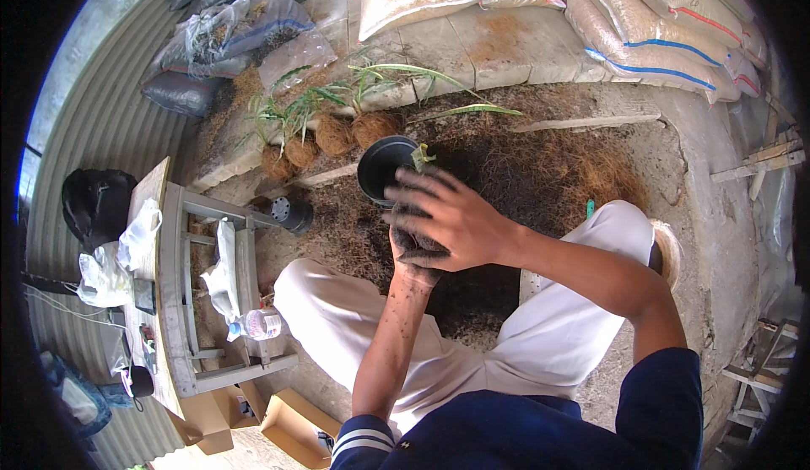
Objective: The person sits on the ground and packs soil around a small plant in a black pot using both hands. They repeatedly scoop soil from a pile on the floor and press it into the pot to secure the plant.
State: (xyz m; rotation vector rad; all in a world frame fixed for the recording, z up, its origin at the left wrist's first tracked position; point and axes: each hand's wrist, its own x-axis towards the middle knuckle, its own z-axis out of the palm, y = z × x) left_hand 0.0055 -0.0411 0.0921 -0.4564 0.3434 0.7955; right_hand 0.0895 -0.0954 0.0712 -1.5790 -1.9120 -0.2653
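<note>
My right hand [465, 220] lies over my left hand with its fingers spread, blurred by movement. Beneath it, my left hand [408, 251] is smeared with dark soil and mostly covered; whether anything sits between the two palms cannot be seen. Just beyond my fingers stands a round black plastic plant pot [381, 165], its mouth facing up towards me. A cut green leaf piece [423, 155] shows at the pot's right rim, partly hidden by my fingers. Dark loose soil [471, 299] covers the ground between my legs.
Several plants with fibre-wrapped root balls [334, 134] line a low ledge. Brown fibre [588, 166] is heaped at right. An overturned black pot [292, 215] lies near a wooden bench [174, 293] and plastic bottle [261, 324]. Filled sacks [424, 5] are stacked behind.
</note>
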